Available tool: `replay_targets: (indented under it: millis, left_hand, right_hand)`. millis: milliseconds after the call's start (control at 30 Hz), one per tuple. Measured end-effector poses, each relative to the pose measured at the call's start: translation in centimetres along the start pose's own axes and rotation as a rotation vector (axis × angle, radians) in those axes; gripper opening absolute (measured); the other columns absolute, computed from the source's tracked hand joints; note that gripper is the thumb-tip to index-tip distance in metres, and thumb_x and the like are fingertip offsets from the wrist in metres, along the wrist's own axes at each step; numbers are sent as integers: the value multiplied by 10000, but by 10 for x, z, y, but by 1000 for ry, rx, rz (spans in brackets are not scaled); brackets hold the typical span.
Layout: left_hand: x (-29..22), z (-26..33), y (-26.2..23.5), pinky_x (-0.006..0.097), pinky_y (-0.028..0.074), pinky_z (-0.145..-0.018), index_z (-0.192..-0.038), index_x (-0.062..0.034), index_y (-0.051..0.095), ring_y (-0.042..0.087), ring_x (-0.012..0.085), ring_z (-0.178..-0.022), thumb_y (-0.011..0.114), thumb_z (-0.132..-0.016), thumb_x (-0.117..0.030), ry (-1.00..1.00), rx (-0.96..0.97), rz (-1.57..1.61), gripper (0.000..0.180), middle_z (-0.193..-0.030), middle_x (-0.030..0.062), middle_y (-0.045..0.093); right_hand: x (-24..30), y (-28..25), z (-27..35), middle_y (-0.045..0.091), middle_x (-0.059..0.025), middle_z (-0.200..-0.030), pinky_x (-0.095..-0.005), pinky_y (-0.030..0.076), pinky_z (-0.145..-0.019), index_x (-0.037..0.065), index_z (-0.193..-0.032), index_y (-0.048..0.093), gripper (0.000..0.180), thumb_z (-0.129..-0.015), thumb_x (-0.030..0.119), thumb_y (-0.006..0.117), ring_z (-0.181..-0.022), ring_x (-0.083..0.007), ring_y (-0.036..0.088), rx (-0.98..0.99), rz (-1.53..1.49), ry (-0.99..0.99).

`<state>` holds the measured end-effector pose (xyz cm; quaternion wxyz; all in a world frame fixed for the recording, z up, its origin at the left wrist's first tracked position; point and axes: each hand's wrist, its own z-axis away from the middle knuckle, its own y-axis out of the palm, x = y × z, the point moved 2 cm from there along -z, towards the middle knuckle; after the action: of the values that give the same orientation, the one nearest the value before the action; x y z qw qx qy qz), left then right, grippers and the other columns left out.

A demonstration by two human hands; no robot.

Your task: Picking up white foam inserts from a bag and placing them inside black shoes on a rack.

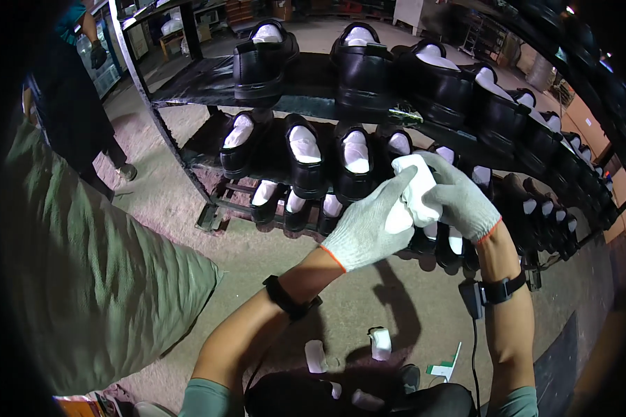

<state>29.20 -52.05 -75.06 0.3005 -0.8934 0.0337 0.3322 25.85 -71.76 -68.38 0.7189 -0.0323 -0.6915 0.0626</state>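
Note:
My left hand [365,233] and my right hand [469,201], both in pale knitted gloves with orange cuffs, are closed around a crumpled white paper wad [419,189]. The wad is held up in front of a rack, with fingers on both of its sides. A second white piece [398,217] shows against my left palm; whether it joins the wad I cannot tell. Behind my hands, black shoes stand in rows with white stuffing inside, such as one shoe [355,163] just beyond my left hand. My right hand hides part of the shoes behind it.
A dark metal rack [188,83] with several tiers of shoes curves across the front and right. At left bulges a large green sack [111,271]. White wads [380,344] lie on the floor near my legs. Another person [69,104] stands at far left.

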Motion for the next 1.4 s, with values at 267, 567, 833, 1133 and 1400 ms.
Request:
replay_targets:
  millis: [267, 567, 833, 1133, 1400]
  left_hand:
    - [42, 25, 7, 462, 520, -1146, -1684, -5, 337, 660, 413, -1296, 817, -851, -192, -308, 147, 232, 979, -1425, 255, 650]
    - [59, 23, 44, 472, 544, -1090, -1666, 39, 277, 706, 420, -1184, 787, -888, -212, -479, 342, 310, 964, -1207, 229, 729]
    - [53, 30, 53, 492, 514, -1150, -1680, 45, 251, 702, 449, -1201, 776, -888, -184, -353, 262, 194, 977, -1144, 209, 755]
    - [49, 54, 9, 427, 577, -1020, -1664, 26, 276, 714, 258, -1032, 817, -961, -225, -425, 363, 373, 923, -1232, 144, 680]
    - [32, 52, 11, 349, 585, -845, -1446, 39, 357, 608, 61, -648, 822, -976, -173, -393, 127, 711, 694, -849, -28, 640]
  right_hand:
    - [-53, -30, -84, 759, -150, -878, -410, 612, -798, -80, -1042, 733, 336, -982, 250, 712, -830, -291, 767, -757, 349, -135]
    - [-20, 25, -94, 766, -274, -932, -509, 614, -880, -5, -1036, 767, 437, -907, 412, 735, -900, -462, 756, -523, 1353, -256]
    - [-25, -32, -124, 751, -257, -1087, -485, 548, -919, 57, -1153, 718, 219, -1060, 233, 628, -1011, -450, 718, -206, 1216, -247]
    - [-41, -8, -123, 793, -184, -1154, -479, 584, -965, 170, -1213, 803, 382, -1009, 456, 653, -1104, -408, 754, -451, 1274, -43]
    - [-6, -2, -70, 777, -248, -1098, -508, 589, -939, 14, -1187, 778, 357, -974, 283, 680, -1082, -453, 733, -132, 1269, -56]
